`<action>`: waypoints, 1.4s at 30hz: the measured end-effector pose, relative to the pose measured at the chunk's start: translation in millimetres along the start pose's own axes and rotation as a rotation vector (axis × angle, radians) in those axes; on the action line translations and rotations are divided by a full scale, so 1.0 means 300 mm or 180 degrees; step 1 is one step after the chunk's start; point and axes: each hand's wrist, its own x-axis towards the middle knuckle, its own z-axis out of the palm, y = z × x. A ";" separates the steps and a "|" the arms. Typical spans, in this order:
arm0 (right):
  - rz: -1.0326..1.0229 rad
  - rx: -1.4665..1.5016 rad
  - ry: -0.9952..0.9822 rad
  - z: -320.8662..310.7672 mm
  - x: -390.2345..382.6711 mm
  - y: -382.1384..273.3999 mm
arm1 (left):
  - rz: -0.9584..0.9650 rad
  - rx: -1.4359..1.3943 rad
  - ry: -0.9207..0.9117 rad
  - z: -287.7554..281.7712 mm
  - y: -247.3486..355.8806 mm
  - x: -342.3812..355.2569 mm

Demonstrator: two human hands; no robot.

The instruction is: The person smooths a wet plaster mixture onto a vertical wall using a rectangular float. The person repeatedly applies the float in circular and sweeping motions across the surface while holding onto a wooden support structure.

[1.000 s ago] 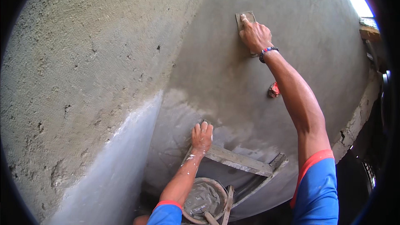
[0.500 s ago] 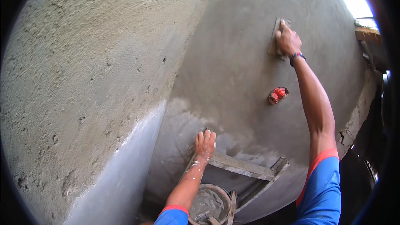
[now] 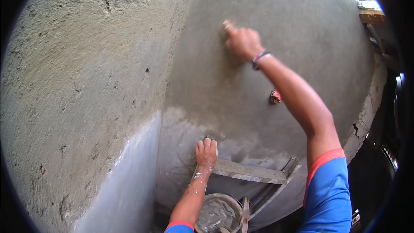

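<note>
My right hand [image 3: 243, 43], smeared by motion, is closed against the grey plastered wall [image 3: 224, 82] at upper centre. It grips a plastering trowel, now almost wholly hidden behind the hand; the half-second-old frame shows its flat, rectangular blade. Lower down, my left hand [image 3: 207, 153] is wrapped round the top of the left upright of a wooden ladder [image 3: 250, 171]. White and grey splashes mark that hand and forearm. Below the ladder's top rung, a bucket [image 3: 220, 212] holds wet grey mortar, with a handle-like end sticking up at its near rim.
A rough plastered wall [image 3: 86, 82] rises on the left and meets the smoother one in a corner. Crumpled red material [image 3: 275, 96] sits in a hole beside my right forearm. The smooth wall ends at a ragged edge [image 3: 366, 112] on the right, with a wooden beam [image 3: 371, 17] above.
My right hand has swept left across the wall with the trowel, and its forearm now slants and partly covers the red material. My left hand keeps its hold on the ladder. The view has shifted slightly.
</note>
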 end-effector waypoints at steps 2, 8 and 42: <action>0.0876 0.0008 0.0391 -0.124 0.121 0.185 | -0.0002 -0.0013 -0.0019 -0.003 0.011 0.000; 0.1315 0.0115 0.1295 -0.241 0.425 0.379 | 0.0081 -0.0201 -0.0191 0.012 0.052 -0.013; 0.0396 -0.0224 -0.0297 0.115 -1.353 0.656 | 0.0105 0.0166 -0.0218 0.013 0.027 -0.009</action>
